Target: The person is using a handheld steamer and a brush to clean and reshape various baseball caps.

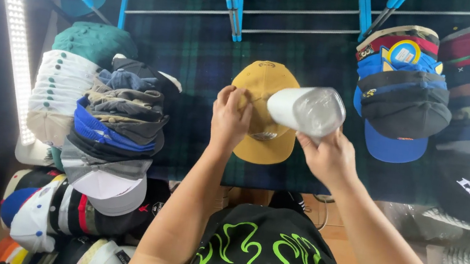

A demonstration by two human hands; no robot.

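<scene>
Here, a mustard-yellow cap (263, 114) is lying crown-up in the middle of the counter (208, 65), on a dark green plaid cloth. The left hand (230, 117) is pressing down on the cap's left side, fingers curled together over the crown and gripping the fabric. The right hand (325, 156) is holding a white, clear-ended cylinder (306, 109), possibly a roll or a spray can, closed around its lower end and tilting it toward the cap from the right.

Judging by this, the person is treating or cleaning the cap, with one hand steadying it and the other bringing the cylinder to bear. The next move would seem to call for keeping the cap pinned flat while the cylinder is worked over the crown.

Outward, a tall stack of caps (104, 124) is leaning at the left, more stacks (405, 90) are crowding the right, and further caps are piling up lower left. A blue-and-grey drying rack (237, 0) is spanning the far edge, and a strip of bright lights (15, 34) is glaring at the left.
</scene>
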